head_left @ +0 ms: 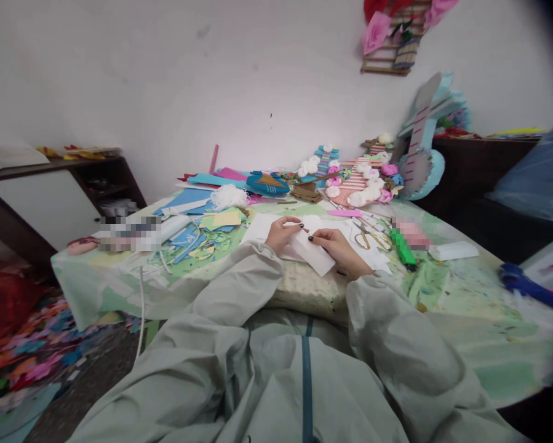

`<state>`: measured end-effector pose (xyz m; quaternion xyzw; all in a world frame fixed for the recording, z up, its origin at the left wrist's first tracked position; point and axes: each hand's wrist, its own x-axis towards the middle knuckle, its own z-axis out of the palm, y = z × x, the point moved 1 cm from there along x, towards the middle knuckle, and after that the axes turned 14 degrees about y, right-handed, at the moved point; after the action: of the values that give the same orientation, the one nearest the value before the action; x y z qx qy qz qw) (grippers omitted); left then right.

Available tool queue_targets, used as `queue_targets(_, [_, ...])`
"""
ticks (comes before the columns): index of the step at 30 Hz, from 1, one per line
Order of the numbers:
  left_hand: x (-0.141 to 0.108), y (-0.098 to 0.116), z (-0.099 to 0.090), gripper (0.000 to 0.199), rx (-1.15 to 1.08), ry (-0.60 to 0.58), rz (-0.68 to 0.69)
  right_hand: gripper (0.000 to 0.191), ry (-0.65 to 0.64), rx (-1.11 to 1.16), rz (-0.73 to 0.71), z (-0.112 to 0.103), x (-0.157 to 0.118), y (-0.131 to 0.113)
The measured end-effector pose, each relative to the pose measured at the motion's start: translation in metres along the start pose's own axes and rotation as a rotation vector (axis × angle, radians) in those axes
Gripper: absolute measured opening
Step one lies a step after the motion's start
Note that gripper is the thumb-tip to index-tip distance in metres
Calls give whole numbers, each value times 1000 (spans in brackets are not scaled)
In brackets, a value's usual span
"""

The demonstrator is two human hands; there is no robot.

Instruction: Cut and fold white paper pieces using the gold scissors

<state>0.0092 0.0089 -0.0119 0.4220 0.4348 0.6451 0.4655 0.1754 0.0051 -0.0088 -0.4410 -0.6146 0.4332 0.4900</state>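
Both my hands meet over the near edge of the table, with a piece of white paper (318, 257) between them. My left hand (282, 234) pinches the paper's upper left part between thumb and fingers. On its right side, my right hand (338, 247) is closed on the same piece, thumb and index finger pressed together. The paper hangs tilted toward me, its lower corner free. White sheets (260, 226) lie flat underneath and behind the hands. Gold-handled scissors (373, 239) rest on the white paper just right of my right hand.
Green and blue paper scraps (202, 243) and a tangle of white string (230, 197) lie left. A green utility knife (401, 249) is on the right, and a blue-handled tool (529, 288) farther right. Paper instrument-shaped crafts (359, 181) line the back wall.
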Motion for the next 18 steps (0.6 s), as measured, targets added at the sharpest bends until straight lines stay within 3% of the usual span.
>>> queue_targets(4, [0,-3,-1,52,91,-74,25,21,-20,-7,-28,-1,1,2])
queue_targets(8, [5,-7,-5,47,119,-100,51,20,-35,-26,-37,-1,3,5])
queue_targets(18, [13,2,-12,44,-12,208,-11,15,10,-11,-61,-4,3,-3])
